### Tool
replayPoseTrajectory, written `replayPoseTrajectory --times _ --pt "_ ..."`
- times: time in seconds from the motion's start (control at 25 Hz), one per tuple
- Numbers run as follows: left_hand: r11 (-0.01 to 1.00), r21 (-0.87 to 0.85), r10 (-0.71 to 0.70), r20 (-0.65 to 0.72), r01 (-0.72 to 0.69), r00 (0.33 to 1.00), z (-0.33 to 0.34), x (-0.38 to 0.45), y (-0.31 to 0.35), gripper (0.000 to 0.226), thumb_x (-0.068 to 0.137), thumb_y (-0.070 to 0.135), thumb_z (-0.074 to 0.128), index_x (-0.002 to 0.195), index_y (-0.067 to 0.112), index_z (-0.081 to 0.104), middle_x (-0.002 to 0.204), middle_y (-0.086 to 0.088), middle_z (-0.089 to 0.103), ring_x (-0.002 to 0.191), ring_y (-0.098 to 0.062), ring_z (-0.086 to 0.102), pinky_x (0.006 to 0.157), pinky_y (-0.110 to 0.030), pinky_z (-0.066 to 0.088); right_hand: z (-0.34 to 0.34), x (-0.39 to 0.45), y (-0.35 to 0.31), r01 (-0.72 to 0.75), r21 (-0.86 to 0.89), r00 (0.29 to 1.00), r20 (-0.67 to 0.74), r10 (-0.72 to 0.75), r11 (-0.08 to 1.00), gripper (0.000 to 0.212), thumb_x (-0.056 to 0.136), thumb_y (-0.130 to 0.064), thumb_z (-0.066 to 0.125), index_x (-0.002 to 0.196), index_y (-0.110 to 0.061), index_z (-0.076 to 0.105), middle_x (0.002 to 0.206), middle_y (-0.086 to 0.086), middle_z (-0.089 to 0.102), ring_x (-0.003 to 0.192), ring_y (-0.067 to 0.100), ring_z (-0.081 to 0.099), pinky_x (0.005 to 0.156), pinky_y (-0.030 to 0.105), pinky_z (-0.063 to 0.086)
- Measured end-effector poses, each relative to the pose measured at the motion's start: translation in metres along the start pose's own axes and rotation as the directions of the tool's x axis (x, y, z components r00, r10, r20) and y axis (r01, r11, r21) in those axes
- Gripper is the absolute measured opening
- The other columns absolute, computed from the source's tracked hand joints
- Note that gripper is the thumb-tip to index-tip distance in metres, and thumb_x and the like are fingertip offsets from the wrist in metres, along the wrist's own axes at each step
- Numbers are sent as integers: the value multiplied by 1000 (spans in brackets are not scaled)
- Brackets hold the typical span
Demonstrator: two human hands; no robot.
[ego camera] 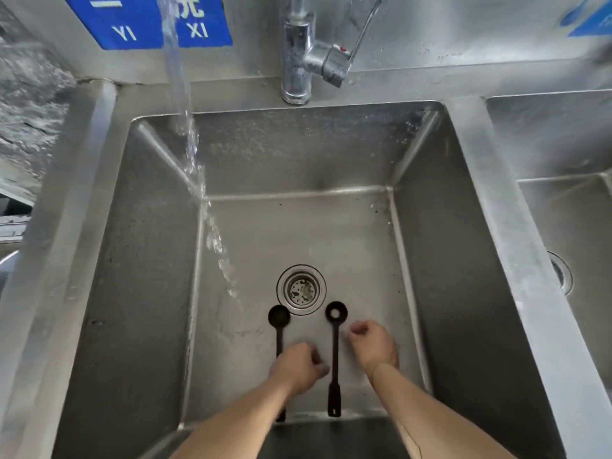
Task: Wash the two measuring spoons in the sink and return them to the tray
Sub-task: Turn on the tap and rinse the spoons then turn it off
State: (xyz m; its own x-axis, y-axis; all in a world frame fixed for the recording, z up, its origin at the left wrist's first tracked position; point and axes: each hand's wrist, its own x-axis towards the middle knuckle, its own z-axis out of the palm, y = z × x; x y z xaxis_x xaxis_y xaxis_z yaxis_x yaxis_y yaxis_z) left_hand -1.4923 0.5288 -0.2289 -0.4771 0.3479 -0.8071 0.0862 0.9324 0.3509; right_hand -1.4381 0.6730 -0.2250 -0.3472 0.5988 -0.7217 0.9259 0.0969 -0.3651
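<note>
Two long-handled black plastic measuring spoons lie side by side on the floor of the deep stainless steel sink [430, 260], bowls toward the round metal drain strainer [301, 289]: the left spoon [279, 318] left of the drain, the right spoon [335, 352] just right of it. The chrome lever faucet [308, 58] stands behind the basin; a second steel basin [563, 154] lies to the right.

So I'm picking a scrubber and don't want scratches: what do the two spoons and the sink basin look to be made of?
Both measuring spoons, the left one and the right one, look like matte black plastic: uniformly dark, no metallic glint, though coated metal can't be ruled out. The sink appears to be brushed stainless steel: grey, dull sheen, folded seams at the corners.
</note>
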Motion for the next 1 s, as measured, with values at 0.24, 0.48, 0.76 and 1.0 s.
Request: replayPoseTrajectory --times 0.24,0.48,0.76,1.0 --pt "976 -218 -18 33 25 999 27 10 17 14 78 27 67 87 16 70 83 -10 74 70 -25 68 66 -39 57 21 17 13 14 82 969 243 -33 997 25 74 -21 79 98 -16 75 94 7 77 84 20 67 85 32 55" --pt "892 -452 -26 -38 6 999 17 9 22 12 84 23 65 95 22 70 80 -4 72 67 -15 65 48 -20 41 10 20 -14 -31 226 965 260 -29 974 17 79 -12 76 95 -15 70 91 12 73 85 26 68 79 40 59" --pt "795 -602 45 -65 -76 997 -48 -32 24 9 88 25 64 94 20 69 79 3 68 70 -11 61 52 -22 47 -40 -24 -96 43 430 941 285 -181 902 31 85 -1 69 114 -12 61 85 20 68 61 21 52 47 26 40" --pt "605 -781 50 -156 -154 986 -108 -98 2 13 86 23 71 96 14 73 84 -4 78 75 -13 71 64 -29 55 -53 -86 -169 196 430 865 348 -362 881 60 84 4 68 134 -21 48 101 23 73 67 23 58 60 33 48"
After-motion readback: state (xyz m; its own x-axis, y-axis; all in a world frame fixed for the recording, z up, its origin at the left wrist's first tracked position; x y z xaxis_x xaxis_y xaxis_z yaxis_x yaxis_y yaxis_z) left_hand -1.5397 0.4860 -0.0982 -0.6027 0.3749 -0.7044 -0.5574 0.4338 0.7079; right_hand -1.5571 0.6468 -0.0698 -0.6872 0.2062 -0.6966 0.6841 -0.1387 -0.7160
